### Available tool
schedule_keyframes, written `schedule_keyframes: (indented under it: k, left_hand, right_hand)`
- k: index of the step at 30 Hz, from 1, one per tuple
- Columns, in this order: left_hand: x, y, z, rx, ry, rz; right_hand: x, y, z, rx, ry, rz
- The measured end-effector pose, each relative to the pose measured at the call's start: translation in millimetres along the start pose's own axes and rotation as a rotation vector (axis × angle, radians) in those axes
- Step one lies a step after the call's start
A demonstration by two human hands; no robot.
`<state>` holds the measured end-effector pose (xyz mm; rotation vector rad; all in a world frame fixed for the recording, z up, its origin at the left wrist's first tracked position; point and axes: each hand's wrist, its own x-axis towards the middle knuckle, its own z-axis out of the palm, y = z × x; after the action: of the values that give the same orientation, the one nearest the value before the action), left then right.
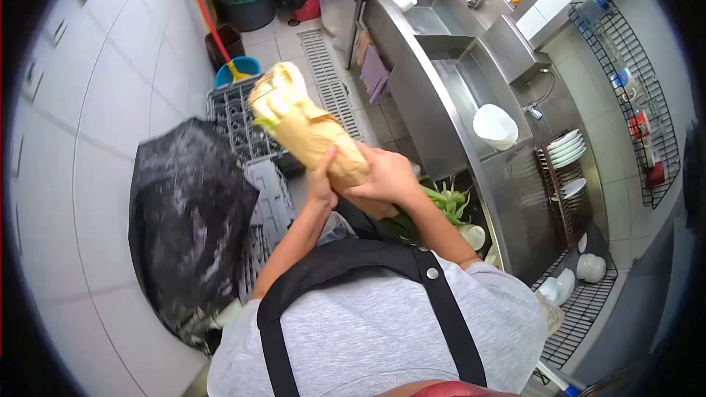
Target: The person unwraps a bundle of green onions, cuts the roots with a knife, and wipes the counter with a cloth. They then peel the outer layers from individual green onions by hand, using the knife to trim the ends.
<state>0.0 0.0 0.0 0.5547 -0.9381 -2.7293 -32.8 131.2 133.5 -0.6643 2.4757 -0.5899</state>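
A long bundle in brown paper (323, 140) is held up in front of me, with pale, leafy vegetable ends showing at its far upper end. My left hand (322, 180) grips its near left side. Around the near right side, my right hand (386, 176) is closed. Below and to the right of my right hand lie green leafy vegetables (450, 202) with a thick white stalk (471, 236). To the left of the hands is a large black plastic bag (193, 228), beside grey plastic racks (268, 191).
Steel sinks (474, 92) run along the right, holding a white container (495, 126). A dish rack (562, 176) and wire shelf (632, 95) stand farther right. Ahead are a blue basin (239, 70), a red-handled pole (200, 4) and a lined bin (244, 0). A tiled wall (103, 140) bounds the left.
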Motion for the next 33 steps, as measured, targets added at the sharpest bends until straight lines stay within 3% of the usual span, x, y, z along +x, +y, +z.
schedule_keyframes:
  k: [2,3,5,8,13,16,19,23,25,30,32,33]
  left_hand:
    - [6,20,-4,-0.176,0.011,-0.032]
    - [68,30,28,-0.151,-0.009,0.004]
    - [115,42,32,-0.211,-0.016,0.015]
    - [185,63,55,-0.172,-0.051,0.174]
    - [299,115,95,-0.122,-0.051,0.403]
    - [347,146,110,-0.124,0.157,0.480]
    - [384,180,120,-0.119,0.227,0.610]
    - [430,212,134,-0.075,0.372,0.812]
    - [462,230,139,-0.099,0.387,0.836]
    - [562,272,123,-0.116,0.398,0.968]
    - [602,289,136,-0.105,0.364,0.963]
    - [618,296,142,-0.097,0.357,0.960]
  right_hand:
    - [13,-2,14,-0.139,0.238,-0.210]
    - [68,27,-25,-0.047,0.275,-0.311]
    - [98,45,-55,-0.014,0.444,-0.529]
    - [136,86,-125,0.050,0.548,-0.501]
    - [219,203,-237,0.173,0.821,-0.236]
    - [270,273,-286,0.337,0.939,-0.042]
    - [345,361,-330,0.680,0.966,-0.056]
    - [405,396,-416,0.972,1.024,0.200]
    - [453,448,-447,0.796,1.190,0.277]
    - [487,514,-542,0.852,1.459,0.467]
    - [512,617,-581,0.598,1.778,0.545]
    - [508,623,-598,0.403,1.874,0.618]
